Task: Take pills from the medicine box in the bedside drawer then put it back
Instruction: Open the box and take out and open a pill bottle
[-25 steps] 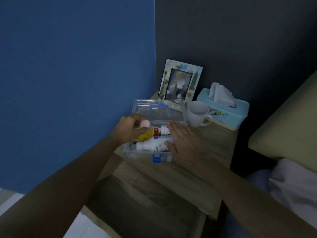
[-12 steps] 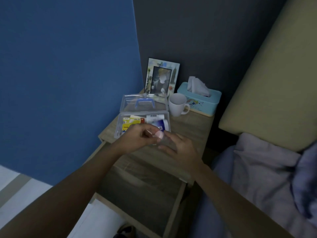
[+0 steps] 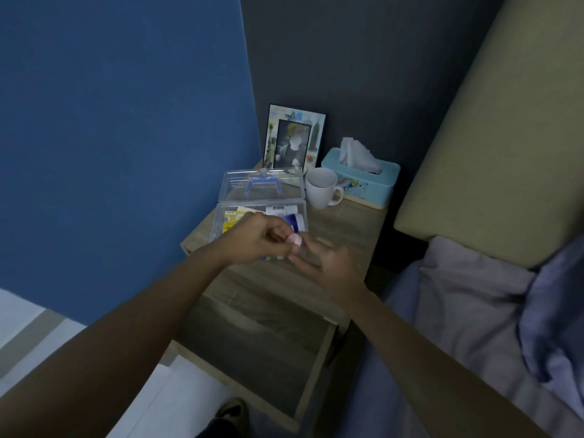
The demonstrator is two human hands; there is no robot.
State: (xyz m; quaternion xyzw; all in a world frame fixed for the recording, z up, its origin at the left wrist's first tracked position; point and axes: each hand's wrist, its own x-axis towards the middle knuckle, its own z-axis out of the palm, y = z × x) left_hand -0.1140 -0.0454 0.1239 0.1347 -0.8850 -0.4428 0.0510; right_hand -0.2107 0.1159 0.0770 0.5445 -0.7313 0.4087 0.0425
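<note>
The clear plastic medicine box stands on the wooden bedside table with its blue-handled lid tipped open at the back. Bottles and yellow packets lie inside it. My left hand is in front of the box, fingers pinched on a small pill bottle with a pale pink cap. My right hand is held beside it, palm up with fingers spread, its fingertips at the bottle. The bottle's body is mostly hidden between the hands. Below them the bedside drawer is pulled open.
A white mug, a light-blue tissue box and a photo frame stand at the back of the table. A blue wall lies to the left. The bed with grey bedding and its beige headboard lies to the right.
My left hand lifted the small bottle out of the box and brought it toward me. My right hand left the box's contents and turned palm up beside the bottle.
</note>
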